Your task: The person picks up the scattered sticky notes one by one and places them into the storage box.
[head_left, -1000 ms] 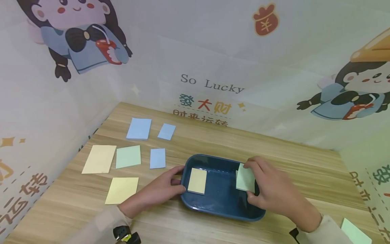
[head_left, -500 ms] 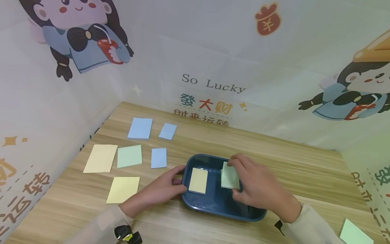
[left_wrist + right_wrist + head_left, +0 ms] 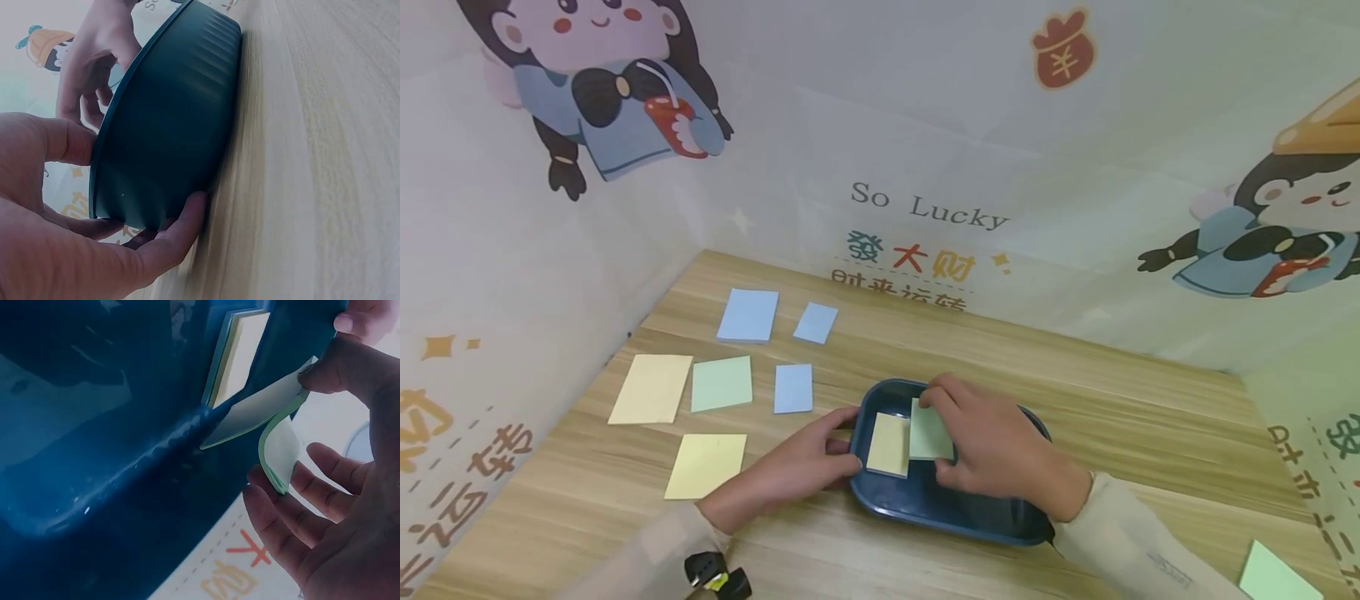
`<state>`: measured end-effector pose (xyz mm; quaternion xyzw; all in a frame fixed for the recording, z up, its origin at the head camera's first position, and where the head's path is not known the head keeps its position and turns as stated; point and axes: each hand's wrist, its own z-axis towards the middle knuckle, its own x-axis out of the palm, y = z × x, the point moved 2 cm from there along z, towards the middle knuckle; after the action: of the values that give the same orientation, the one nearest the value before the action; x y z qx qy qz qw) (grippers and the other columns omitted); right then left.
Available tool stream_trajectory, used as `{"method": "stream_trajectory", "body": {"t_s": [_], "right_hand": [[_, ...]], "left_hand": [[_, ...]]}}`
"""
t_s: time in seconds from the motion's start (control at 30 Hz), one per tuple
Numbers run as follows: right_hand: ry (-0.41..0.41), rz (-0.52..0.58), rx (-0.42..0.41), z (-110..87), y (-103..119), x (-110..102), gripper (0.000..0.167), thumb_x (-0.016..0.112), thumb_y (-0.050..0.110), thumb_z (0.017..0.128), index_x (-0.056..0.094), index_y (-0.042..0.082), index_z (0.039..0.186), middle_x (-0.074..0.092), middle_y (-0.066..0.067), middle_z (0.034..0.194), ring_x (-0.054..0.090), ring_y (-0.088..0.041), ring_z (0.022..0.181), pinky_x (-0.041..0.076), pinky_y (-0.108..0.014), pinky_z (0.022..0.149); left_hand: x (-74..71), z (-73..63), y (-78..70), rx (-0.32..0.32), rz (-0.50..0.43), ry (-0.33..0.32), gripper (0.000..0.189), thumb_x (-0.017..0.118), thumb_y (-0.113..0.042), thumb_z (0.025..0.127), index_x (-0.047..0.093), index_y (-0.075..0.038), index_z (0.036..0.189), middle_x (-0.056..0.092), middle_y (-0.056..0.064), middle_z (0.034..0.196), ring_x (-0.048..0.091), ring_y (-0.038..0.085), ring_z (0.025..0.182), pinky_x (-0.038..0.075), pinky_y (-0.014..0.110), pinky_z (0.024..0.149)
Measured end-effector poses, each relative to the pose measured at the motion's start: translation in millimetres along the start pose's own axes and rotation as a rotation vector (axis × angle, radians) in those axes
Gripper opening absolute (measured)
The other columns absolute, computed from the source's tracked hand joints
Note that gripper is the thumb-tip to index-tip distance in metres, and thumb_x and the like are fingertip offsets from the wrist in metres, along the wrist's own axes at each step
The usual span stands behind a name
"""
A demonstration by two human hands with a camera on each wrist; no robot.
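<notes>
A dark blue tray (image 3: pixel 947 512) stands on the wooden table, its left end gripped by my left hand (image 3: pixel 812 454). In the left wrist view, that hand's thumb sits at the tray's rim and its fingers reach around the outer wall (image 3: pixel 162 125). My right hand (image 3: pixel 1000 442) pinches a pale green sticky-note pad (image 3: pixel 929 429) over the tray. From the right wrist, the green pad (image 3: pixel 281 447) shows its sheets splayed apart, one part bent. Close to its left, a pale yellow sticky-note pad (image 3: pixel 887 446) lies in the tray, with a bluish layer under it (image 3: pixel 219 359).
Left of the tray lie a large blue pad (image 3: pixel 748 315), two smaller blue pads (image 3: pixel 816 322) (image 3: pixel 793 388), a cream pad (image 3: pixel 651 388), a green pad (image 3: pixel 722 383) and a yellow pad (image 3: pixel 703 467). Another green pad (image 3: pixel 1277 575) lies at the lower right. Printed cloth walls (image 3: pixel 790 125) enclose the table.
My right hand has carried the green sticky-note pad leftward across the tray, from its right end to beside the yellow pad. The left hand has kept its grip on the tray.
</notes>
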<state>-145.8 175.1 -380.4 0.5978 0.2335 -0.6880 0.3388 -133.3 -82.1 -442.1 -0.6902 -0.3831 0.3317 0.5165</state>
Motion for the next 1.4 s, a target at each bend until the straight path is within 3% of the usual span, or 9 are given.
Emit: {"method": "stream_trajectory", "body": {"t_s": [0.4, 0.67, 0.83, 1.0, 1.4], "right_hand": [[0.069, 0.027, -0.035, 21.9, 5.9, 11.2, 0.063, 0.090, 0.027, 0.078, 0.062, 0.003, 0.129, 0.061, -0.008, 0.125, 0.058, -0.018, 0.082, 0.052, -0.030, 0.062], [0.208, 0.035, 0.020, 36.2, 11.2, 22.8, 0.061, 0.089, 0.033, 0.082, 0.063, 0.006, 0.130, 0.060, -0.006, 0.121, 0.060, -0.017, 0.081, 0.055, -0.034, 0.064], [0.224, 0.027, 0.005, 40.6, 10.0, 33.1, 0.061, 0.088, 0.037, 0.080, 0.063, 0.008, 0.127, 0.060, -0.004, 0.116, 0.057, -0.014, 0.075, 0.054, -0.033, 0.058], [0.238, 0.003, -0.010, 43.7, 10.9, 37.7, 0.060, 0.089, 0.040, 0.079, 0.063, 0.009, 0.123, 0.058, -0.003, 0.111, 0.057, -0.015, 0.078, 0.053, -0.031, 0.058], [0.295, -0.019, 0.011, 47.5, 12.5, 43.5, 0.061, 0.087, 0.046, 0.081, 0.063, 0.008, 0.123, 0.060, -0.007, 0.116, 0.060, -0.021, 0.090, 0.058, -0.036, 0.067]], "left_hand": [[0.5, -1.3, -1.6, 0.022, -0.038, 0.054, 0.077, 0.064, -0.003, 0.099, 0.030, 0.010, 0.167, 0.059, 0.035, 0.145, 0.066, 0.041, 0.131, 0.064, 0.044, 0.097], [-0.1, 0.7, 2.6, 0.025, -0.046, 0.054, 0.075, 0.063, -0.002, 0.099, 0.031, 0.009, 0.166, 0.062, 0.034, 0.143, 0.067, 0.039, 0.130, 0.064, 0.043, 0.097], [0.8, -0.3, 2.3, 0.032, -0.056, 0.055, 0.076, 0.062, -0.001, 0.098, 0.030, 0.010, 0.166, 0.061, 0.034, 0.143, 0.067, 0.040, 0.130, 0.064, 0.044, 0.097], [0.8, -0.6, 0.6, 0.033, -0.065, 0.066, 0.077, 0.062, -0.001, 0.098, 0.028, 0.010, 0.167, 0.062, 0.034, 0.143, 0.068, 0.039, 0.129, 0.064, 0.044, 0.096], [-1.0, -1.8, -1.9, 0.034, -0.047, 0.077, 0.076, 0.062, -0.002, 0.099, 0.029, 0.010, 0.167, 0.059, 0.033, 0.146, 0.066, 0.039, 0.130, 0.064, 0.042, 0.097]]}}
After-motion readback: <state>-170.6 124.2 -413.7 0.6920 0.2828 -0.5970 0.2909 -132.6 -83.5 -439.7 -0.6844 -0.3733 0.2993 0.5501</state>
